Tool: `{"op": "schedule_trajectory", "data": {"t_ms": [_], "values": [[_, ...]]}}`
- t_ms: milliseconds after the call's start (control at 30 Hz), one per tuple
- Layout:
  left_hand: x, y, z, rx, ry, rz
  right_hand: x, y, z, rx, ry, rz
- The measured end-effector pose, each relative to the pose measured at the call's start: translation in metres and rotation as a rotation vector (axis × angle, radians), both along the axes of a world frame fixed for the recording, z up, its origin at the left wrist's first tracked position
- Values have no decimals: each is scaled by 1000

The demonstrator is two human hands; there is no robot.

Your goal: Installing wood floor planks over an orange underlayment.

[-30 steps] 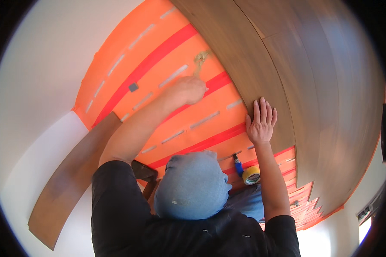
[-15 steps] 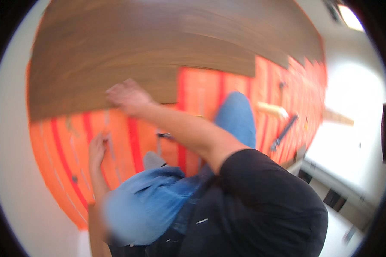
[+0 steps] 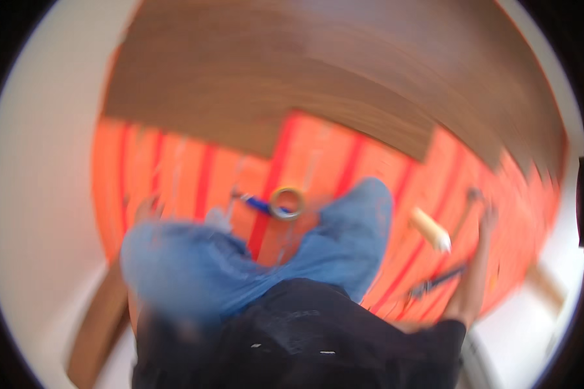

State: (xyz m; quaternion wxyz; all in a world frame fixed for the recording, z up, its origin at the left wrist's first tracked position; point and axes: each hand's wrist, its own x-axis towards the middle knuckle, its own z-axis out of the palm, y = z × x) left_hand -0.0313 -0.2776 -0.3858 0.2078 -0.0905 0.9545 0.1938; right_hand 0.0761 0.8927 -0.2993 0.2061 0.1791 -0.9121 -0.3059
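My right hand (image 3: 488, 218) is stretched out to the right, beside the head of a hammer (image 3: 464, 217) lying on the orange underlay (image 3: 194, 172). Blur smears its fingers, so I cannot tell whether they touch the hammer. My left hand (image 3: 148, 209) is low over the underlay at the left, partly behind my knee and also blurred. Between my bent legs lie a roll of tape (image 3: 274, 206) and a blue-handled tool (image 3: 255, 203), partly overlapping. A pale yellow cylinder (image 3: 428, 229) with a white end rests right of my knee, near a dark bar-shaped tool (image 3: 440, 279).
Brown wood-look planks (image 3: 240, 71) cover the far floor, with a stepped edge against the red-striped underlay. White walls (image 3: 42, 162) stand at both sides. A loose brown plank (image 3: 97, 324) lies behind me at the left.
My right hand has left the plank edge at the left and swung far right to the hammer. The view has turned, and the tape roll now shows.
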Motion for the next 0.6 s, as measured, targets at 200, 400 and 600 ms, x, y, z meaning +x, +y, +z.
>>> {"op": "schedule_trajectory", "data": {"t_ms": [200, 400, 600], "values": [[-47, -7, 140, -374, -37, -43, 28, -18, -192, -765, -598, -957], [-102, -8, 126, -394, -137, -49, -19, -33, -105, -1068, -559, -1235], [-152, -45, 80, -425, -84, -78, -60, -108, 81, -663, -470, -1042]]}}
